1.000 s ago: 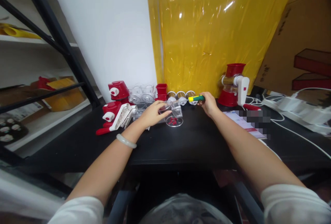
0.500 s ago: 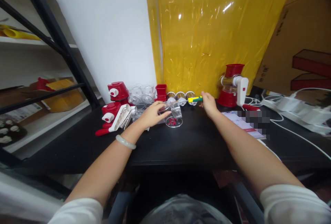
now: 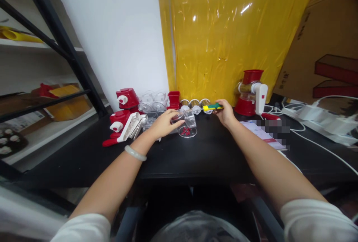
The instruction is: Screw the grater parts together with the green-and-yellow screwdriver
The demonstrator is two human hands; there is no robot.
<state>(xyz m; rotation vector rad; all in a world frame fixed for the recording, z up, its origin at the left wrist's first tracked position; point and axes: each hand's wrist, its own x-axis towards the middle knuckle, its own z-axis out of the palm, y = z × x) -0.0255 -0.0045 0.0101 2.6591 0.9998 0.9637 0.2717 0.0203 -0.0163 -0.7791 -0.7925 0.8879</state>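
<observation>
My left hand (image 3: 165,123) is closed round a clear plastic housing (image 3: 187,123) that lies on the black table (image 3: 195,152); small red pieces show inside it. My right hand (image 3: 226,112) grips a green and yellow screwdriver (image 3: 213,106), held level with its yellow end pointing left toward the clear housing. Behind the two hands stands a row of metal drum blades (image 3: 195,104).
A red and white rotary grater (image 3: 251,92) stands at the back right. Red and white grater parts (image 3: 124,121) and clear bowls (image 3: 152,102) lie at the left. A leaflet (image 3: 261,132), white cables and a power strip (image 3: 321,121) lie right. Shelves stand left; yellow film hangs behind.
My right hand loosened on the screwdriver half a second ago and has now closed on it again, slightly further back. My left hand stays on the clear housing.
</observation>
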